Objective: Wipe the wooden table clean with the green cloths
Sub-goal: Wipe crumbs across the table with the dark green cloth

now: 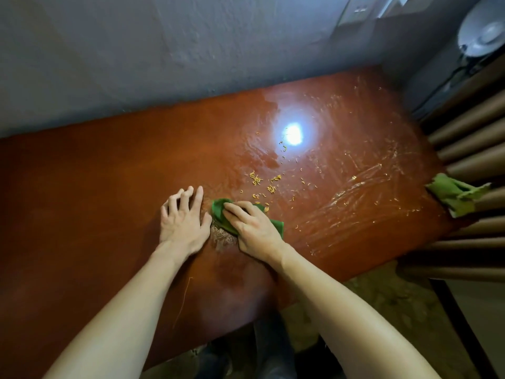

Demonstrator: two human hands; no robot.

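Right hand (pixel 251 225) palm-down on green cloth (pixel 218 212), fingers (pixel 237 207) straight; left hand (pixel 183 220) beside it, fingers (pixel 198 194) splayed on wooden table (pixel 82 201).

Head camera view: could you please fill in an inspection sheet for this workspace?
Surface: wooden table, wet shine and whitish streaks on its right part.
Job's things: green cloth under the right hand; second green cloth crumpled at the table's right edge.
Clutter: yellow crumbs scattered beyond the hands.
Hands: left hand spread on bare table; right hand pressing the cloth.
Cables: dark cable below a round white fixture, far right.
Surroundings: grey wall behind; cardboard tubes stacked on the right.
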